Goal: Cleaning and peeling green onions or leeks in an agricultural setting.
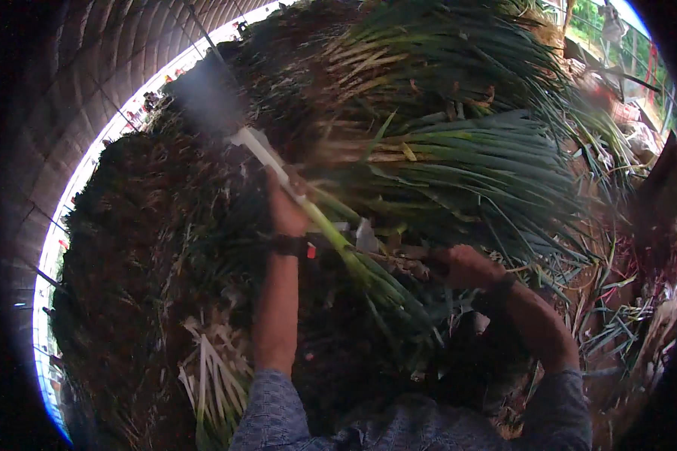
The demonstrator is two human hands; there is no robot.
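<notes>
Nearest, at the lower edge, a patterned blue-grey sleeve (274, 410) is cut off, beside a bundle of pale stalks (218, 379). Above, the right hand's (465, 266) fingers look curled, their grip too dark to tell; the left hand's (287, 204) fingers close around a slanting leek-like stalk (327, 229), white above, yellow-green midway, leaves fading into shadow. Beyond lie heaped green leaves (474, 154), then a dim curved roof (101, 98).

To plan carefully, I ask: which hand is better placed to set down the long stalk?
Probably the left hand: it grips the long stalk by its pale part. The right hand is farther right, off the stalk; what it holds is unclear.
</notes>
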